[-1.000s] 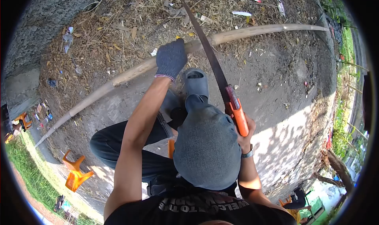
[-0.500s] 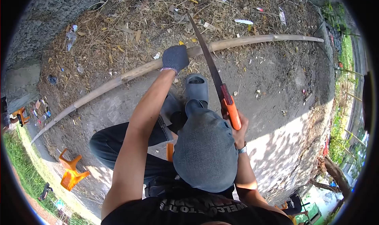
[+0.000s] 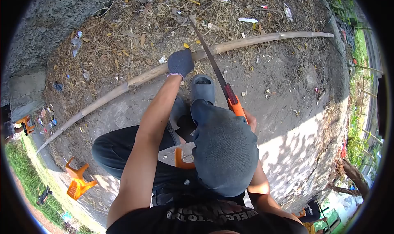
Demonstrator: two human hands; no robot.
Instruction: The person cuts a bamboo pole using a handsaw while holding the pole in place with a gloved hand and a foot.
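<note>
the left hand (image 3: 180,63), gloved, is wrapped around a bamboo pole (image 3: 147,74); the right hand (image 3: 251,121), partly hidden by the bent knee (image 3: 225,152), is curled around the handle of a saw (image 3: 218,71). its blade crosses the pole just beside the left hand. the pole runs past a grey clog (image 3: 203,92).

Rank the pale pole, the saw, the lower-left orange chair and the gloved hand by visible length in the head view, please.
1. Pole
2. Saw
3. Orange chair
4. Gloved left hand

The chair looks farther away, so its real size is unsure.
</note>
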